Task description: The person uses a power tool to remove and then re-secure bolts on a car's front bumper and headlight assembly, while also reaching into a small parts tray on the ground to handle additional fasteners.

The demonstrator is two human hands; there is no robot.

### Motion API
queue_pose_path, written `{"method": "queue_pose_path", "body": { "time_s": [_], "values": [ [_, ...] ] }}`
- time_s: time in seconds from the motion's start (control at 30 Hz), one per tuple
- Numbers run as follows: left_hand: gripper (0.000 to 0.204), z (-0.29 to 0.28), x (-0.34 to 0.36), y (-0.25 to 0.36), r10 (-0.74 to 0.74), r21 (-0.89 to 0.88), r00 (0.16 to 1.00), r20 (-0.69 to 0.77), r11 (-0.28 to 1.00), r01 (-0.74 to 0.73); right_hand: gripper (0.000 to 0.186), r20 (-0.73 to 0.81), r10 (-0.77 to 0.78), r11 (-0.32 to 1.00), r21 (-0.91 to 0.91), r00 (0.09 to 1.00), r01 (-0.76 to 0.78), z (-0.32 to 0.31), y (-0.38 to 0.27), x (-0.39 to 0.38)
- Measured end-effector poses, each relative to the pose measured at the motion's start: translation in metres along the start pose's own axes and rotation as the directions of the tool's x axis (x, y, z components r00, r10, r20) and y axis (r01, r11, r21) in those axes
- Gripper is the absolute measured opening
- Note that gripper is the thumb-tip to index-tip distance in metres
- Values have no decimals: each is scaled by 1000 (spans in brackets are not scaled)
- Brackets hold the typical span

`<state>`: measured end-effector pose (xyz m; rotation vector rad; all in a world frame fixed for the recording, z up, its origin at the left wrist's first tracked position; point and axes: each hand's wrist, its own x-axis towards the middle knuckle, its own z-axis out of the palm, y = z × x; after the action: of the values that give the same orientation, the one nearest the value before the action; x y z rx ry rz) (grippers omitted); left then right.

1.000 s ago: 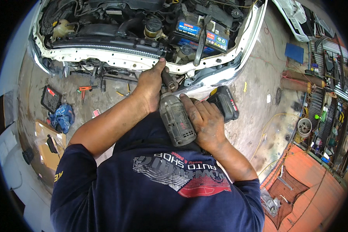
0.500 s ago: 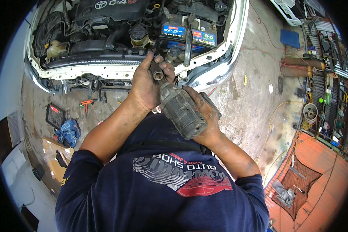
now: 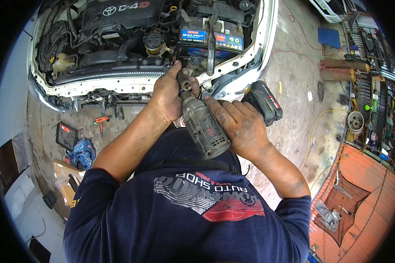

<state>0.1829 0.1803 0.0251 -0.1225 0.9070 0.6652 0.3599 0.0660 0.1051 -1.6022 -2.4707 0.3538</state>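
Note:
A dark, worn cordless impact wrench (image 3: 205, 127) lies across the front of my body, nose pointing at the car. My right hand (image 3: 245, 125) is closed round its handle, back of the hand up, and the black battery pack (image 3: 265, 103) sticks out past the knuckles. At the wrench's nose, my left hand (image 3: 166, 93) grips a dark metal socket (image 3: 186, 85) between thumb and fingers, its hollow end showing. Whether the socket sits on the drive or only beside it, I cannot tell. Part of the left fingers is hidden behind the socket.
Ahead is a car's open engine bay with a battery (image 3: 210, 37), a radiator support (image 3: 114, 83) and a metal bar (image 3: 211, 48). On the floor at left lie red-handled pliers (image 3: 102, 119), a black case (image 3: 67, 136) and a blue cloth (image 3: 81, 153). Gas cylinders (image 3: 338, 70) lie at right.
The impact wrench has rolled in my right hand, bringing its battery pack out to the right. My right hand has turned back-up; my left still grips the socket at the nose.

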Motion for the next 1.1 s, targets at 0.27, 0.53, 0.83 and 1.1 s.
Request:
{"method": "queue_pose_path", "body": {
  "time_s": [0.27, 0.53, 0.83, 1.1],
  "values": [
    [31, 2, -3, 9, 48, 76, 995, -82, 996, -41, 63, 13, -114, 992, -61, 993, 114, -11, 1, 7],
    [29, -7, -3, 7, 16, 67, 999, -45, 998, -13, 55, 96, -228, 933, -263, 969, 246, -21, 0, 16],
    [30, -5, -8, -1, 14, 107, 997, -70, 994, -6, 58, 178, -222, 910, -316, 959, 270, -26, -5, 25],
    [34, -16, 6, -8, 33, 195, 996, -78, 981, -18, 60, 94, -96, 954, -274, 991, 118, 17, -10, -1]
  ]
}}
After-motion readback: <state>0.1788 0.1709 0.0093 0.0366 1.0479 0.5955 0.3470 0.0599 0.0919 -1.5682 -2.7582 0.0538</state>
